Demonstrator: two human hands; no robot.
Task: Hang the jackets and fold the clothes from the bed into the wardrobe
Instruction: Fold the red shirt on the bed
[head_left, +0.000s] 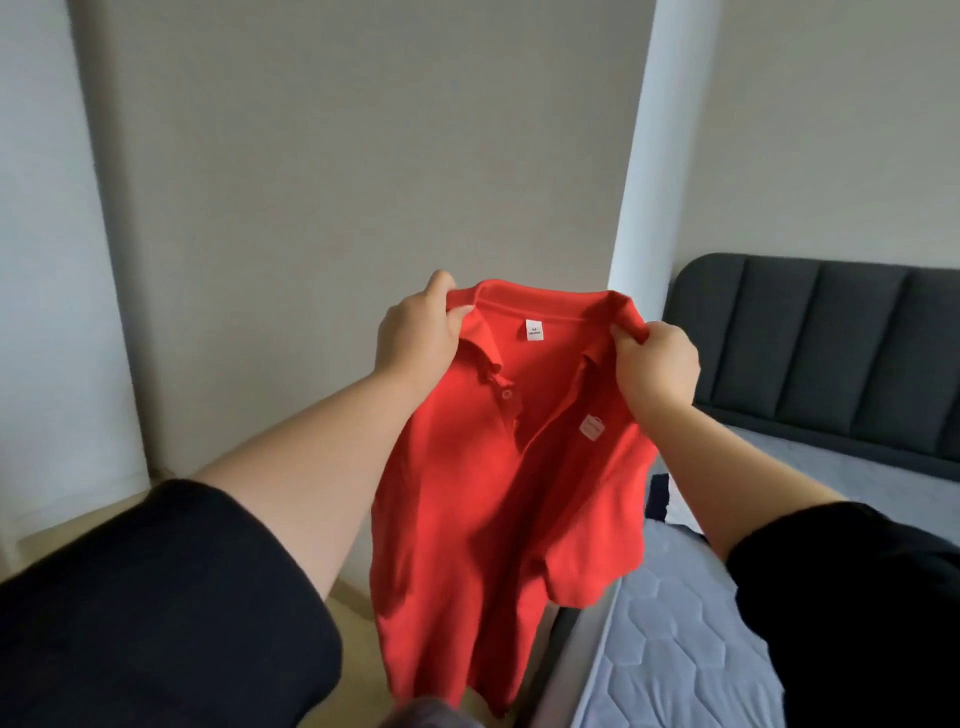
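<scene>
A red polo shirt (498, 467) hangs in the air in front of the person, held up by its shoulders with the collar on top and the front facing the camera. The left hand (415, 332) pinches the left shoulder by the collar, thumb in front of the cloth and fingers behind. The right hand (657, 364) grips the other shoulder, fingers curled round a bunch of fabric. The shirt's hem drops over the edge of the bed (691, 623), whose quilted mattress lies at lower right under a dark padded headboard (831, 322). Both arms wear black sleeves (156, 597). A grey wall (337, 156) stands behind.
</scene>
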